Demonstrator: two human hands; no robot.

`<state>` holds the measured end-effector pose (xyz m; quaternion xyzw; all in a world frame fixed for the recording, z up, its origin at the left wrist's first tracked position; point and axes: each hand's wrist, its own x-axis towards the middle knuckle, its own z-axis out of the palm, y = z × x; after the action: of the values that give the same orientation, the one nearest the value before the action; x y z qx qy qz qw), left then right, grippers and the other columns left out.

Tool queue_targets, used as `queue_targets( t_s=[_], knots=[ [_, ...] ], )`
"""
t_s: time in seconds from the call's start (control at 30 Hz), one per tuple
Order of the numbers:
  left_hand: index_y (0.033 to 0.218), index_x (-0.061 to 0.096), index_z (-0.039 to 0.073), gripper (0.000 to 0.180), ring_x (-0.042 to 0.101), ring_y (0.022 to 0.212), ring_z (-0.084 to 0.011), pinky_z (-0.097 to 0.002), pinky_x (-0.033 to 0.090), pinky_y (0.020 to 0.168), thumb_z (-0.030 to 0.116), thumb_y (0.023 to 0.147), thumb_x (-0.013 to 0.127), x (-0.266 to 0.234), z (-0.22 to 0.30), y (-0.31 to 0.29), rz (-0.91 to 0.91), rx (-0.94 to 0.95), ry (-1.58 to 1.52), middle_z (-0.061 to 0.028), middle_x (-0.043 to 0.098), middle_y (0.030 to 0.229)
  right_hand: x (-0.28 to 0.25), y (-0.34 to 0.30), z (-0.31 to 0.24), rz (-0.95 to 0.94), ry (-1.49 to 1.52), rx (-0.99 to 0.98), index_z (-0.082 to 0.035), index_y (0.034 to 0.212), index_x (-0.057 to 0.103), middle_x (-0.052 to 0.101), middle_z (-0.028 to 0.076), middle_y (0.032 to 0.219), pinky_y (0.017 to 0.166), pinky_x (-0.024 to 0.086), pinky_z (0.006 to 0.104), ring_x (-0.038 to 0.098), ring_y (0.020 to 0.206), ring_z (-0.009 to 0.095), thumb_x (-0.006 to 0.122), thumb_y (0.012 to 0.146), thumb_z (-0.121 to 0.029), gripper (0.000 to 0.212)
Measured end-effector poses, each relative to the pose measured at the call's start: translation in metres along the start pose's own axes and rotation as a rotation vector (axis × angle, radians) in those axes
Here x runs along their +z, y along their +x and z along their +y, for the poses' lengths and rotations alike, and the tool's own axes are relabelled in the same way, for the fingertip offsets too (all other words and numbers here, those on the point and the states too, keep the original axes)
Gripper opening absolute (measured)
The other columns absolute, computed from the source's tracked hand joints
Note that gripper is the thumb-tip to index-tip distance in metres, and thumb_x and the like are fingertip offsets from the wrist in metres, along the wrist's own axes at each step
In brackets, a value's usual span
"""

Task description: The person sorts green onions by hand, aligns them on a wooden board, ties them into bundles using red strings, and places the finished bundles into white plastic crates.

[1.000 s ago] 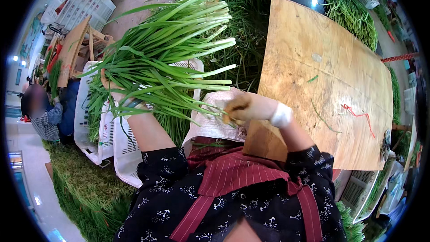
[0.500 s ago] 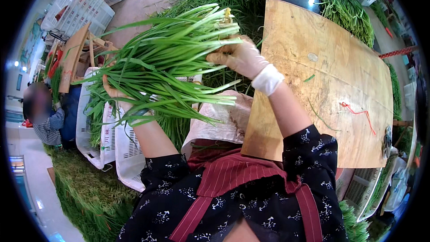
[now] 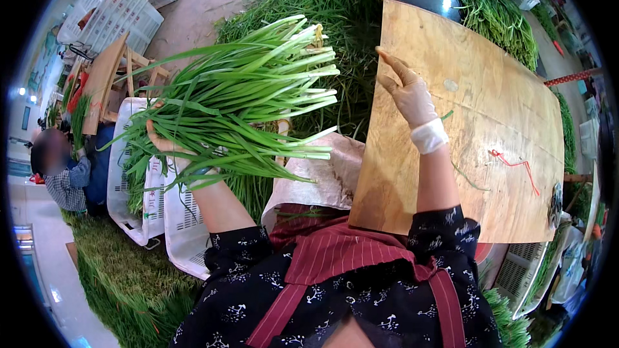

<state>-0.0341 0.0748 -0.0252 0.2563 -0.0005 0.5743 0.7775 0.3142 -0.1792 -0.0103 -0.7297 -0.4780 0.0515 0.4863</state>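
Note:
A large bunch of garlic chives (image 3: 238, 96) lies across my left hand (image 3: 169, 143), which grips it near the leafy end; its leaves cover part of the fingers. The pale stem ends point right, and a few stems hang lower than the others. My right hand (image 3: 406, 93), in a whitish glove, is apart from the bunch, over the left part of the wooden board (image 3: 503, 96). Its fingers are stretched out and hold nothing. Below the bunch stands a white plastic crate (image 3: 187, 232), with more greens beside it.
A big heap of chives (image 3: 322, 0) lies ahead, another green pile (image 3: 129, 270) at lower left. A red string (image 3: 516, 161) rests on the board. At left sits another person (image 3: 64, 177) near a wooden stand. White crates (image 3: 119, 22) are stacked behind.
My right hand has come away from the stem ends and moved right, over the board, its fingers now extended. The bunch in my left hand has shifted slightly left and down.

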Motion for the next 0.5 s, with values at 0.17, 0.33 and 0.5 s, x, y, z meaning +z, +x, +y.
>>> queue_targets(
  t_s=[0.17,0.33,0.5],
  knots=[
    [0.095,0.056,0.008,0.027,0.053,0.094,-0.0203,-0.0425,0.044,0.084,0.030,0.082,0.048,0.018,-0.008,-0.010,-0.076,-0.031,-0.024,-0.0035,0.056,0.097,0.009,0.026,-0.065,-0.243,0.410,0.121,0.000,0.113,0.056,0.060,0.015,0.106,0.086,0.043,0.0281,0.056,0.098,0.020,0.063,0.079,-0.036,0.051],
    [0.096,0.058,0.010,0.029,0.054,0.097,-0.0237,-0.0473,0.043,0.087,0.034,0.083,0.048,0.026,-0.012,-0.011,0.093,0.103,0.155,-0.0042,0.057,0.099,0.034,0.034,-0.084,-0.395,0.836,0.286,0.002,0.093,0.064,0.066,0.008,0.086,0.073,0.046,0.0217,0.059,0.079,0.010,0.066,0.079,-0.014,0.022],
    [0.095,0.060,0.014,0.029,0.055,0.098,-0.0284,-0.0521,0.044,0.086,0.036,0.083,0.048,0.031,-0.003,-0.017,0.080,0.035,-0.032,-0.0070,0.059,0.101,0.040,0.034,-0.081,-0.490,0.845,0.212,-0.002,0.095,0.065,0.067,0.005,0.083,0.071,0.047,0.0219,0.059,0.076,0.008,0.066,0.079,-0.013,0.020]
  ],
)
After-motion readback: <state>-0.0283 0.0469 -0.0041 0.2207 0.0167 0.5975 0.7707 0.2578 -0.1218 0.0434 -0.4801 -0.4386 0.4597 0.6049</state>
